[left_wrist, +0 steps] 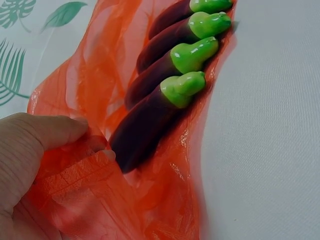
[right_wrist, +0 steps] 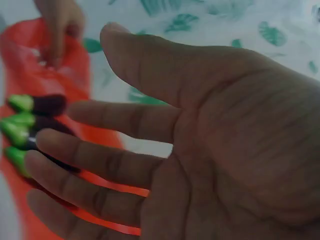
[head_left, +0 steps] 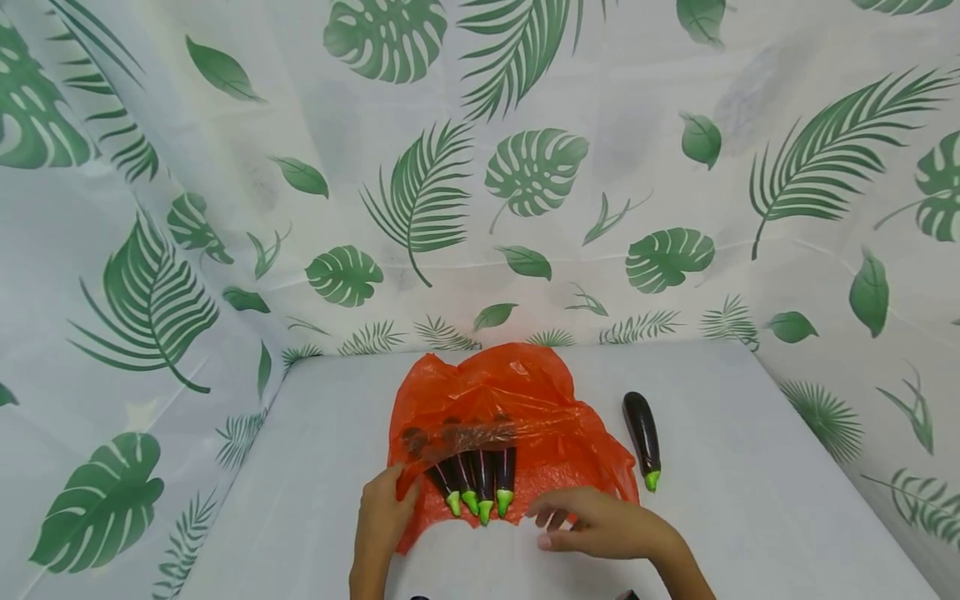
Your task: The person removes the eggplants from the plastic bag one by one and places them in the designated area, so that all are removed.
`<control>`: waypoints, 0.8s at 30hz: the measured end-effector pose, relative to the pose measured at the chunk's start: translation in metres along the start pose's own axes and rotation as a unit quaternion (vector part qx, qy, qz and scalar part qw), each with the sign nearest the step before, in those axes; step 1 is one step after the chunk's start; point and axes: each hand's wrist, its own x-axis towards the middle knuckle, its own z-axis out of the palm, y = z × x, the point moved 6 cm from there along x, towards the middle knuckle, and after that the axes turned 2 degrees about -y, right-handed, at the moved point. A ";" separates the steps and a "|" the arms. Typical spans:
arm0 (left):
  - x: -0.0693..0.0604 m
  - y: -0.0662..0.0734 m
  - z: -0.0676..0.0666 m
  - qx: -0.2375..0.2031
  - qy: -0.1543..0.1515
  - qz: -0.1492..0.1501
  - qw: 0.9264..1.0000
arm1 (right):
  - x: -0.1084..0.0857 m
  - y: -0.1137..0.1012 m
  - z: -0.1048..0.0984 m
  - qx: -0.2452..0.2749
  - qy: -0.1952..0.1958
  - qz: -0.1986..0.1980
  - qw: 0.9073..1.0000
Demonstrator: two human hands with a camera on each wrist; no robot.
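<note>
A thin red plastic bag [head_left: 517, 375] lies spread on the table, its mouth towards me. Several toy-like eggplants [head_left: 485, 479] lie side by side in it, dark bodies partly under the film, green stem ends at the opening. My left hand [head_left: 381, 508] pinches the left edge of the bag's mouth; the left wrist view shows the thumb [left_wrist: 62, 131] on the gathered film. Near the bag's right front corner hovers my right hand [head_left: 592, 523], fingers extended and slightly bent. Its palm [right_wrist: 240, 135] holds nothing in the right wrist view.
One more eggplant [head_left: 641, 433] lies on the white table [head_left: 322, 433] to the right of the bag. Leaf-printed white sheeting [head_left: 450, 308] stands behind the table and along both sides. Small dark objects [head_left: 628, 595] show at the bottom edge of the head view, too cut off to identify.
</note>
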 end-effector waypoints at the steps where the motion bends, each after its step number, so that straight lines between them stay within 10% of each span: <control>1: 0.000 0.001 0.000 0.000 0.003 0.005 1.000 | 0.005 0.006 0.006 0.008 -0.015 0.008 1.000; 6: -0.001 0.002 -0.002 -0.002 0.019 0.028 0.999 | 0.028 0.040 0.015 0.065 0.048 0.074 0.994; 13: -0.003 0.001 0.000 0.002 0.028 0.044 0.999 | 0.041 0.078 0.011 0.154 0.212 0.181 0.948; 24: -0.003 0.001 0.000 0.002 0.025 0.040 0.999 | 0.054 0.096 0.012 0.176 0.321 0.192 0.911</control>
